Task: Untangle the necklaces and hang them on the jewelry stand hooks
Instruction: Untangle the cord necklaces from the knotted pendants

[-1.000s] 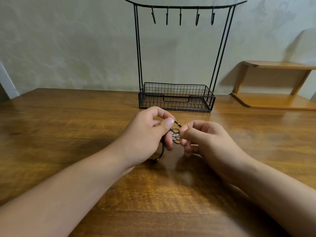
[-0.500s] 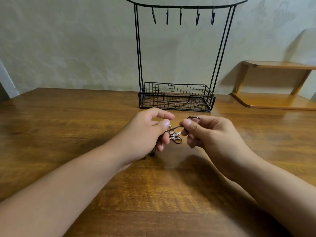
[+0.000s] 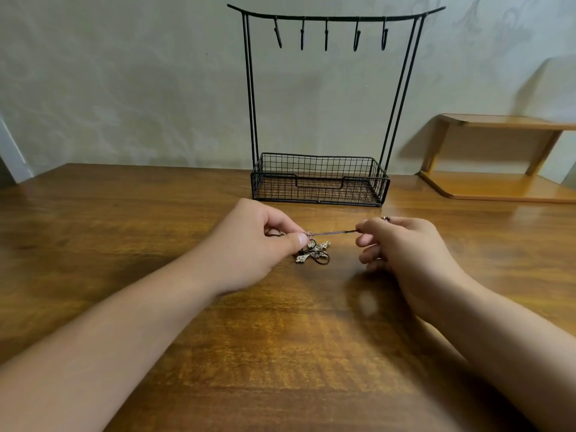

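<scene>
Now we see both hands low over the brown wooden surface [image 3: 280, 353], a little apart from each other. Our left hand [image 3: 258, 244] pinches a thin dark necklace cord [image 3: 332, 233] between the thumb and the curled fingers, and our right hand [image 3: 402, 244] pinches the same cord at its other end with the fingertips [image 3: 361, 227]. The cord runs tight and almost level between the two hands. Under it, close to the left thumb, hangs a small cluster of metal pendants with loops of dark cord [image 3: 313, 254]; it is still tangled, and we cannot tell if it touches the surface. How many necklaces are in this cluster we cannot tell.

Behind the hands, near the wall, stands the black wire jewelry stand [image 3: 321, 179] with a mesh basket at its base and two pairs of thin uprights. Its curved top bar carries five small black hooks [image 3: 326, 35], and nothing hangs on them. At the far right, a light wooden corner shelf [image 3: 498, 188] rests on the surface against the pale wall [image 3: 124, 88].
</scene>
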